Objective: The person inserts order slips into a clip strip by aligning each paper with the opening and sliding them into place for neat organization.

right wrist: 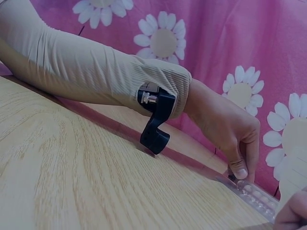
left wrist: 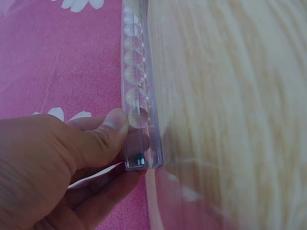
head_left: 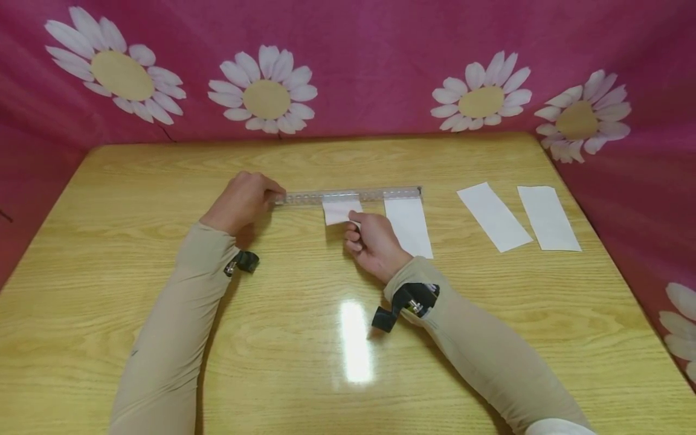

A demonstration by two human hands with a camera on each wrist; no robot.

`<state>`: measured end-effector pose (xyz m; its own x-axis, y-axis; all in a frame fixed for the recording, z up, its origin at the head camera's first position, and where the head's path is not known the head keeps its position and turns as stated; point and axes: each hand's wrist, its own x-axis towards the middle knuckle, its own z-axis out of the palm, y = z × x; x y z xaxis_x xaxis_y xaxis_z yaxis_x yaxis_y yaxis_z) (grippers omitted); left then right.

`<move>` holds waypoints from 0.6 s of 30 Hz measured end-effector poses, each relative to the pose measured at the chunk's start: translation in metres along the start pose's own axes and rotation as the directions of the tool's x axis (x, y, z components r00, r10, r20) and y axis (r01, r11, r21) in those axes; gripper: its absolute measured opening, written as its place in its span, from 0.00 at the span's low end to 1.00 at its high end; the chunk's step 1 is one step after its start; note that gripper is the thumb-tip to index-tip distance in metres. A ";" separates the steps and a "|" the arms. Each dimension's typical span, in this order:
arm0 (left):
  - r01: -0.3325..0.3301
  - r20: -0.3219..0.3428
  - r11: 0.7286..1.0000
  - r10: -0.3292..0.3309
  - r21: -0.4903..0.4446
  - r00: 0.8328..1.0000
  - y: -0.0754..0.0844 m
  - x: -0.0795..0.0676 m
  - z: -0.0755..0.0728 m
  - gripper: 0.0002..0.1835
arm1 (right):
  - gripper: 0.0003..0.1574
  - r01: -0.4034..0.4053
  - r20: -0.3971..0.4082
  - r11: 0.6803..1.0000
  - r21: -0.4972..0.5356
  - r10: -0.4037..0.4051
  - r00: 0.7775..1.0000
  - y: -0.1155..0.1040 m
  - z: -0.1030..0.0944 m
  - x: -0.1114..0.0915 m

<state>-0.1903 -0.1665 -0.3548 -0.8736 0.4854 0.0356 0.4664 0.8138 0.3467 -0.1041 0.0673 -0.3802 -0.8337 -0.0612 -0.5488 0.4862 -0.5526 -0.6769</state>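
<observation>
A long clear plastic strip (head_left: 304,198) with a row of round shapes along it lies across the table. At its left end, my left hand (head_left: 244,199) pinches it; the left wrist view shows the thumb on top of the strip (left wrist: 134,72) and fingers beneath. My right hand (head_left: 375,248) pinches the lower edge of a white paper slip (head_left: 338,208) between thumb and curled forefinger. That slip's upper edge meets the strip, and its near part is lifted. Farther right, a second white slip (head_left: 408,226) lies flat with its top edge at the strip.
Two more white paper slips, one slanted (head_left: 495,217) and one straighter (head_left: 549,217), lie apart at the right of the wooden table (head_left: 272,350). Pink cloth (head_left: 370,72) with daisies stands behind and beside the table. Each sleeve carries a black wrist mount (head_left: 415,299).
</observation>
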 end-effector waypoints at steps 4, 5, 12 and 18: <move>0.001 0.003 1.000 -0.001 0.014 1.000 0.000 0.000 0.000 0.16 | 0.17 0.003 -0.007 1.000 -0.001 -0.003 1.000 0.000 -0.001 -0.001; 0.003 0.004 1.000 -0.003 0.016 1.000 0.000 0.000 0.000 0.16 | 0.18 0.003 -0.009 1.000 -0.003 -0.003 1.000 0.000 -0.001 -0.001; 0.011 0.012 1.000 -0.011 0.013 1.000 0.001 0.000 0.000 0.16 | 0.19 0.007 -0.013 1.000 0.005 -0.007 1.000 0.000 -0.003 -0.001; 0.018 0.017 1.000 -0.018 0.008 1.000 0.001 0.000 0.000 0.16 | 0.17 0.015 -0.016 1.000 0.010 -0.015 1.000 0.000 -0.004 -0.001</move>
<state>-0.1900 -0.1655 -0.3549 -0.8793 0.4762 0.0132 0.4518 0.8248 0.3399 -0.1024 0.0709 -0.3819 -0.8369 -0.0399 -0.5460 0.4707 -0.5616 -0.6805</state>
